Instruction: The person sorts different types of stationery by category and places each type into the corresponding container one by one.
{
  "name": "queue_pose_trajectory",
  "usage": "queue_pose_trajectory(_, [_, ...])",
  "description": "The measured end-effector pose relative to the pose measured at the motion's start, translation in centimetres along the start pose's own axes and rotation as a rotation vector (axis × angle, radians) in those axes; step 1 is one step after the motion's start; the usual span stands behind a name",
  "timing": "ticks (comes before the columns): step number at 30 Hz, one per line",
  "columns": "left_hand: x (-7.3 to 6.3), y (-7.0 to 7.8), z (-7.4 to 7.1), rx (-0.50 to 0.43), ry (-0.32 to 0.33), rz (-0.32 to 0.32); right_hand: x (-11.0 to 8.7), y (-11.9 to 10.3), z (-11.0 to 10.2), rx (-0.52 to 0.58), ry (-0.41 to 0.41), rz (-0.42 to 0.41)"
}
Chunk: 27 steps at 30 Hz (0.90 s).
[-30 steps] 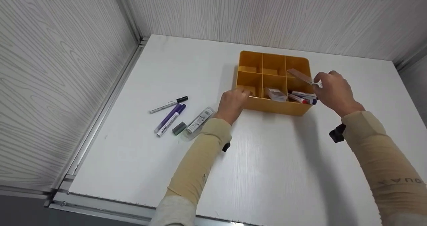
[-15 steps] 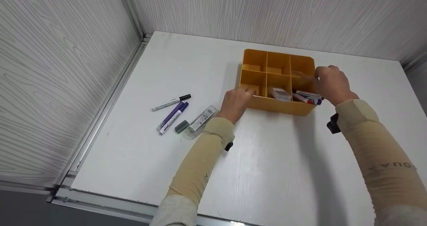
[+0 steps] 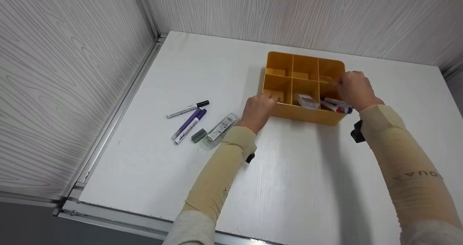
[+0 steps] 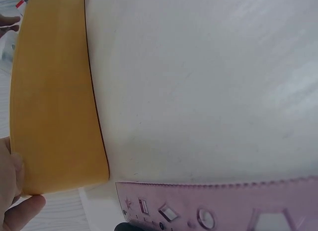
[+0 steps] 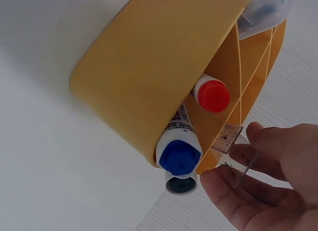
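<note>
My left hand (image 3: 258,111) grips the front left corner of an orange six-compartment box (image 3: 307,115); its thumb and fingertips show at the box's edge in the left wrist view. At the box's right side my right hand (image 3: 356,89) pinches a clear ruler (image 5: 228,137) with printed marks, its far end reaching down into the box. Below that hand, the front right compartment holds several markers, among them a red-capped marker (image 5: 213,95) and a blue-capped marker (image 5: 180,154). A clear plastic case (image 3: 308,102) leans in the front middle compartment.
Left of the box lie a black-capped marker (image 3: 188,110), a purple-capped marker (image 3: 190,125), a purple pen (image 3: 186,123), a dark green eraser-like piece (image 3: 199,135) and a clear labelled case (image 3: 222,127). The left wrist view shows a pink stencil ruler (image 4: 189,211). Panels border the table.
My right hand has moved left and over the box's right edge, lowering the clear ruler into it. My left hand stays on the front left corner. The head view shifts slightly.
</note>
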State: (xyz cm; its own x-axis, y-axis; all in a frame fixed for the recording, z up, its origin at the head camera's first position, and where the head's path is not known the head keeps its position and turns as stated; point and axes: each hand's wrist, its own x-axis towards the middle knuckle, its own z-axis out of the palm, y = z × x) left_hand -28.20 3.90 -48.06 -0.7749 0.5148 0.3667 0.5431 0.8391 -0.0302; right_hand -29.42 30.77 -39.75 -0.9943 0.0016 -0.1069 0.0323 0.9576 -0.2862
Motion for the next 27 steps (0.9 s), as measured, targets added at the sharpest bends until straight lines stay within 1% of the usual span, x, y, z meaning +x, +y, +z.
queue_pose_trajectory(3, [0.0,0.1,-0.1,-0.003,-0.009,-0.003,0.0,0.1,0.0,0.008,-0.025,0.002])
queue_pose_trajectory(8, [0.0,0.2,-0.1,-0.015,-0.016,-0.007,-0.1,0.2,0.4,0.005,-0.035,-0.034])
queue_pose_trajectory(13, [-0.1,0.2,0.0,-0.022,-0.012,-0.002,-0.1,0.3,0.8,0.026,-0.107,-0.020])
queue_pose_trajectory(17, [-0.1,0.1,0.1,-0.024,-0.003,-0.001,-0.6,0.3,0.8,0.044,-0.126,-0.037])
queue_pose_trajectory(21, [-0.1,0.1,0.1,-0.021,-0.013,0.002,-1.6,0.3,0.9,0.060,-0.079,-0.067])
queue_pose_trajectory(25, [0.0,0.0,-0.1,-0.022,-0.057,-0.004,-2.9,0.1,1.1,0.061,0.023,-0.127])
queue_pose_trajectory(27, [0.0,-0.1,-0.3,-0.039,-0.084,-0.013,-3.5,-0.1,1.4,0.061,0.082,-0.165])
